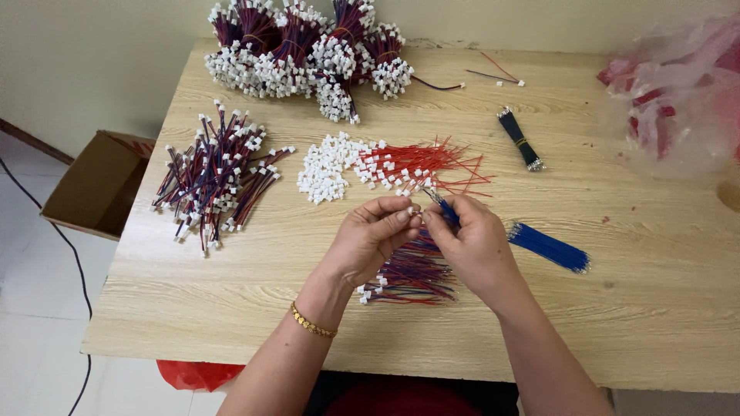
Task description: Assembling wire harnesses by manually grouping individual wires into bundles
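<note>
L hand point(370, 235) grip pinched shut on white connector point(409, 210); R hand point(470, 243) grip closed on blue wire point(441, 206), above counter point(231, 308) centre. Finished red/blue leads point(408, 277) beneath hands.

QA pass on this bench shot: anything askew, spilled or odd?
Mostly orderly. One red-and-blue wire pair lies alone near the far edge of the table, apart from the bundled harnesses. The left hand and right hand pinch a small white connector over a loose pile. No damage is visible.
</note>
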